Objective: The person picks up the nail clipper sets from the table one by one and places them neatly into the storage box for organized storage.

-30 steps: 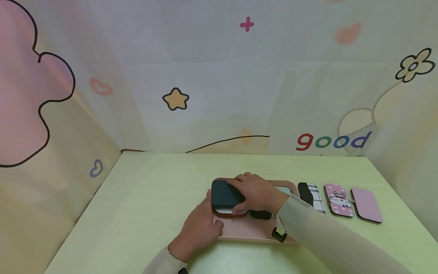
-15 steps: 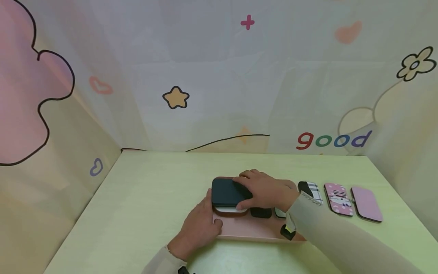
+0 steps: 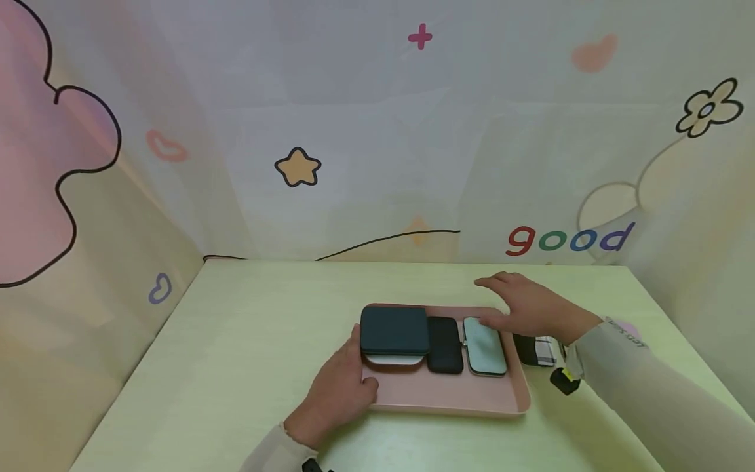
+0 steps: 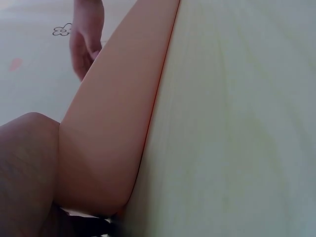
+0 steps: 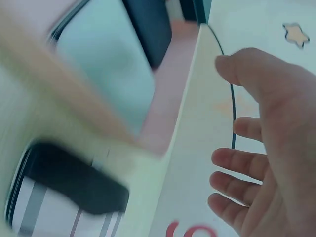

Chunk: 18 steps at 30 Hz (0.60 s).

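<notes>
My left hand (image 3: 339, 396) grips the front left corner of the pink tray (image 3: 448, 400), with the thumb at its front edge. Inside, on the left, a dark teal flat case (image 3: 394, 331) lies over a whitish item (image 3: 395, 360). Beside it are a black case (image 3: 445, 346) and a mint-green flat case (image 3: 485, 347) with a small clasp. My right hand (image 3: 539, 308) hovers over the tray's right edge, fingers spread and holding nothing; the right wrist view shows the same hand (image 5: 276, 143) apart from the cases.
Right of the tray, a black-and-plaid case (image 3: 538, 350) lies on the pale table (image 3: 265, 341), partly under my right wrist. A bit of a pink case (image 3: 628, 329) shows behind the sleeve. A patterned cloth (image 3: 366, 131) hangs behind the table.
My right hand has left the dark teal case and moved right, its fingers spreading. The teal case stays in the tray. My left hand keeps its place at the corner.
</notes>
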{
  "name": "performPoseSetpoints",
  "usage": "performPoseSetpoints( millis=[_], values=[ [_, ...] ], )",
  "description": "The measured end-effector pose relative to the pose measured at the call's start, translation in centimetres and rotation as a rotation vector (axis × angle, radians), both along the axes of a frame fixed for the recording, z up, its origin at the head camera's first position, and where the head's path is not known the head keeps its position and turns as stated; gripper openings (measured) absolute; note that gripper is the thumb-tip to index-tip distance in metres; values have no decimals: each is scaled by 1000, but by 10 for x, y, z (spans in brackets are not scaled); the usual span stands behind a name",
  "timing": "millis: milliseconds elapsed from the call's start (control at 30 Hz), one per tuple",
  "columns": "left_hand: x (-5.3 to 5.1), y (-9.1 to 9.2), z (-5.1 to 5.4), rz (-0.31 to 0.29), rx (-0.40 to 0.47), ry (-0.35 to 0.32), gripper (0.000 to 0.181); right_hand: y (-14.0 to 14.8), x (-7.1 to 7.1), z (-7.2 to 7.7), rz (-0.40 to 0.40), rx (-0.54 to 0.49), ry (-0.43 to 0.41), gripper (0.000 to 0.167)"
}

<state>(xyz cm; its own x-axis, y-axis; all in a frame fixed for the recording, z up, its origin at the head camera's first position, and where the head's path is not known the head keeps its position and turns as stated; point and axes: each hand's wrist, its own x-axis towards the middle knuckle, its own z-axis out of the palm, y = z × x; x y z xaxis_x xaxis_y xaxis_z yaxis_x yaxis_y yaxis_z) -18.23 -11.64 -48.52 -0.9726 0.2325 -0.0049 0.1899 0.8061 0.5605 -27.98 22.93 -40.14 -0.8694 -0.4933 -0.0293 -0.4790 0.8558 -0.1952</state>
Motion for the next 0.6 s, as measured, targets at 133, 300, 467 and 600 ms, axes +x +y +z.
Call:
performPoseSetpoints(
  millis=[133,300,467,600],
  values=[
    [-1,0,0,1,3,0,88,23,3,-1,-43,29,-22,74],
    [-1,1,0,3,7,5,88,44,9,-4,-82,46,-72,79],
    [-1,1,1,1,9,0,89,59,14,-9,-120,55,-123,84],
    [0,2,2,5,6,-4,90,68,17,-19,-116,70,-151,98]
  ],
)
